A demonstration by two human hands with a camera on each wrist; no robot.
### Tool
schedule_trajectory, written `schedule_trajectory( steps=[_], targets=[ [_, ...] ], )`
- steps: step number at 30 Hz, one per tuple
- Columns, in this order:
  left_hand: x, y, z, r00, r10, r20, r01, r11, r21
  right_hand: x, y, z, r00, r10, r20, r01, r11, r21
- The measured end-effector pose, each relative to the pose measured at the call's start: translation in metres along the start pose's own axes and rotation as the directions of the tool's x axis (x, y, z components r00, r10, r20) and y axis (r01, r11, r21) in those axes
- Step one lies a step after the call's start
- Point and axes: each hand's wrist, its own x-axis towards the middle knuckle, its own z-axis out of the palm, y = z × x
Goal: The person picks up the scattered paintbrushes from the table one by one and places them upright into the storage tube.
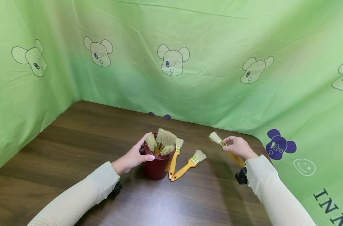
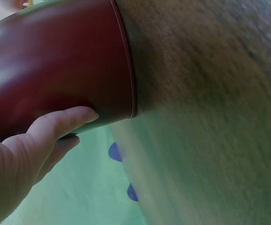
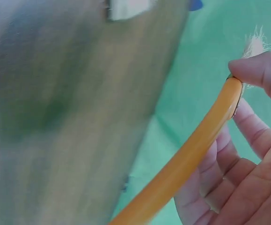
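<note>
- Right hand: thumb and fingers pinch one held brush near its metal band, above the desk, right of the container.
- Left hand: spread wide, curved round the red container, thumb at the near rim.
- Container: upright; several bristle-up brushes inside.
- Just right of it: two loose brushes, handle ends together.
- Progress, judged: partway; three brushes remain outside, including the held one.

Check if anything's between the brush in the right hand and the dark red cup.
Two loose brushes rest on the table between the cup and the right hand, just beside the cup. Above them, nothing visible blocks the held brush. Bristles crowd the cup's mouth, so entry may be tight.
</note>
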Motion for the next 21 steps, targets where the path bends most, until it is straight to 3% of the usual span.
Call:
schedule_trajectory(
  steps=[9,15,21],
  targets=[
    [0.0,0.0,0.0,1.0,-0.008,-0.002,0.008,1.0,0.009,0.007,-0.023,-0.002,0.997,-0.009,-0.082,0.017,0.995,0.1],
    [0.0,0.001,-0.001,1.0,-0.018,-0.006,0.018,1.0,0.02,0.006,-0.044,-0.001,0.993,0.013,-0.114,0.017,0.966,0.259],
    [0.0,0.002,-0.001,1.0,-0.024,-0.004,0.024,1.0,0.016,0.009,-0.071,0.002,0.993,0.008,-0.116,0.031,0.944,0.328]
  ],
)
